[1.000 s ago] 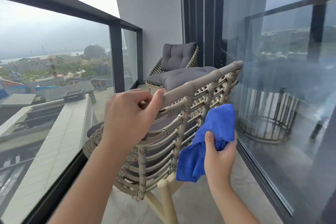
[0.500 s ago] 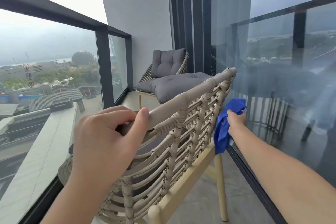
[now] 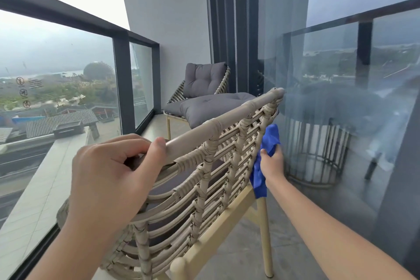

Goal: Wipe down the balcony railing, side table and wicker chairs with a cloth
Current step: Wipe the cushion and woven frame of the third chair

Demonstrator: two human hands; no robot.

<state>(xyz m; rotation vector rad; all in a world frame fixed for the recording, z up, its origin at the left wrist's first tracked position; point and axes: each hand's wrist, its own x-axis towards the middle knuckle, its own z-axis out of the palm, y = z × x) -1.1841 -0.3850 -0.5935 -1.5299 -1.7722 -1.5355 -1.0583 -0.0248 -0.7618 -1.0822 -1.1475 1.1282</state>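
Since the frame half a second back, right hand point(image 3: 271, 163) sits lower on the right edge of the chair back, cloth bunched further down; left hand grip unchanged. Balcony railing point(image 3: 68, 15): dark top bar over glass panels, runs along the left side toward the far wall. Glass door point(image 3: 341, 120) on the right, reflecting railing and furniture. Near wicker chair point(image 3: 204, 177): woven back faces the camera, tilted, pale legs on the floor, dark seat pad visible through the weave. Far wicker chair point(image 3: 222, 84): stands against the far wall between railing and door, grey cushion point(image 3: 204, 78) upright on its back, second grey cushion point(image 3: 211, 107) lying flat just behind the near chair's top rail. Left hand point(image 3: 109, 177): fingers curled over the top rail at its left end, thumb pressed on the near side, firm hold. Right hand: fingers closed around blue cloth point(image 3: 268, 141), cloth pressed to the weave at the back's right edge, loose end hanging below the hand.
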